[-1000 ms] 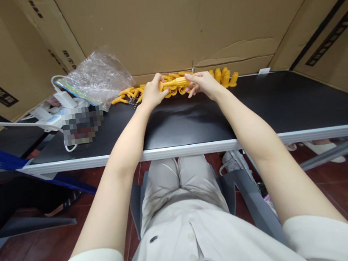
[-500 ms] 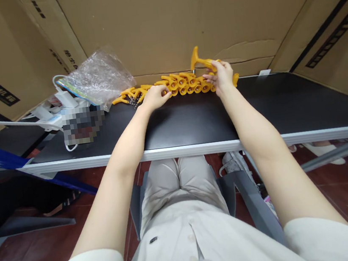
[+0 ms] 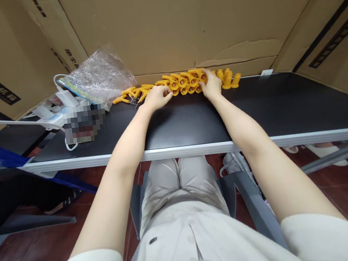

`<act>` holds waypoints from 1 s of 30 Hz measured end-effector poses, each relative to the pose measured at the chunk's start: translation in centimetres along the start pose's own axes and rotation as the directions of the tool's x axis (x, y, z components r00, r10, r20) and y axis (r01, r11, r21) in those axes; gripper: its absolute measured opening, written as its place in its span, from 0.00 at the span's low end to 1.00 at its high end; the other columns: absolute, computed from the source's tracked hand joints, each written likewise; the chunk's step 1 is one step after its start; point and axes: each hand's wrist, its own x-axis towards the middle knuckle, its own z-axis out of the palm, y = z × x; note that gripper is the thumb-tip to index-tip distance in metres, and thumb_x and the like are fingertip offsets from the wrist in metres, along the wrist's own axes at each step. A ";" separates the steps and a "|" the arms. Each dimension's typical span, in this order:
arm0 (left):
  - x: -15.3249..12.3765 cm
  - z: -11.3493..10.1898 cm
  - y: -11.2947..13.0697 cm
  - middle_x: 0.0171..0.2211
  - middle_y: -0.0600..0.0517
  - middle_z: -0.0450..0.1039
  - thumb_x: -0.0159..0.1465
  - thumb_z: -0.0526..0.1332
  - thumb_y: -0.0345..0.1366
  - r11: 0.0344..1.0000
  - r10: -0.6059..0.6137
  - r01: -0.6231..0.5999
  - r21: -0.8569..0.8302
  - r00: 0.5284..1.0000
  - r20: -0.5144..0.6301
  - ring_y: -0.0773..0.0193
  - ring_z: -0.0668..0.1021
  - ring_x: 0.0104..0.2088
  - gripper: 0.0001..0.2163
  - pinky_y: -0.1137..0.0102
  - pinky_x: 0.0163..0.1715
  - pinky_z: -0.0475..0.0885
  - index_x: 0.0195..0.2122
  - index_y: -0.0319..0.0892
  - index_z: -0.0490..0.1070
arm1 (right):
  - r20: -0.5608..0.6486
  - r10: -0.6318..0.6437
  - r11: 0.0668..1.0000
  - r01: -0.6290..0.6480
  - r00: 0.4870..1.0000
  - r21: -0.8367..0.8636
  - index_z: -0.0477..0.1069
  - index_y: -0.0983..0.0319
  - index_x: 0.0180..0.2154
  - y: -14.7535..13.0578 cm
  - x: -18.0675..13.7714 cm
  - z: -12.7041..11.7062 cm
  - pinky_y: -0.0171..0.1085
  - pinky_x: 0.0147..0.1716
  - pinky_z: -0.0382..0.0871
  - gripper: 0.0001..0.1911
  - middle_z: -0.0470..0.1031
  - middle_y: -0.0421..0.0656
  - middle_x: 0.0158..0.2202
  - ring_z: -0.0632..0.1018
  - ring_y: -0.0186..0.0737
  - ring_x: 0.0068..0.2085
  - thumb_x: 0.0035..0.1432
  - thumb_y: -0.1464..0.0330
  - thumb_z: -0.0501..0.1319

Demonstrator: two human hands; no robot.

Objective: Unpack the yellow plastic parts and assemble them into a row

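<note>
Yellow plastic pieces with forked or T-shaped tops and round hollow ends lie in a stacked row (image 3: 182, 83) near the back of the black table, hollow ends toward me. At the row's left end my left hand (image 3: 157, 97) has its fingers curled round an end piece, touching the stack. My right hand (image 3: 212, 83) grips a yellow T-shaped piece (image 3: 203, 76) on the upper layer at the right; its fingers hide part of it. Left of my left hand lie loose yellow forked pieces (image 3: 129, 94) with small metal chains (image 3: 134, 101).
Yellow flared pieces (image 3: 231, 81) stand right of my right hand. A clear plastic bag (image 3: 98, 78), a white power strip (image 3: 55, 118) with plugs and a blurred dark object (image 3: 83, 123) are at the left. Cardboard walls (image 3: 160, 25) enclose the black table (image 3: 286, 107).
My right hand has come down and left, bringing the raised yellow T-shaped piece onto the top of the stack. The left hand has stayed at the row's left end.
</note>
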 end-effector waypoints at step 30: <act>0.1 0.4 -0.1 0.37 0.45 0.82 0.67 0.59 0.36 1.000 0.014 -0.014 0.002 0.999 0.040 0.56 0.79 0.38 0.10 0.64 0.45 0.72 0.35 0.39 0.78 | 0.181 0.388 0.920 -0.368 0.904 -0.136 0.70 0.50 0.67 7.4 0.5 -1.7 0.87 0.60 0.45 0.29 0.54 0.50 0.76 0.43 0.75 0.77 0.66 0.63 0.57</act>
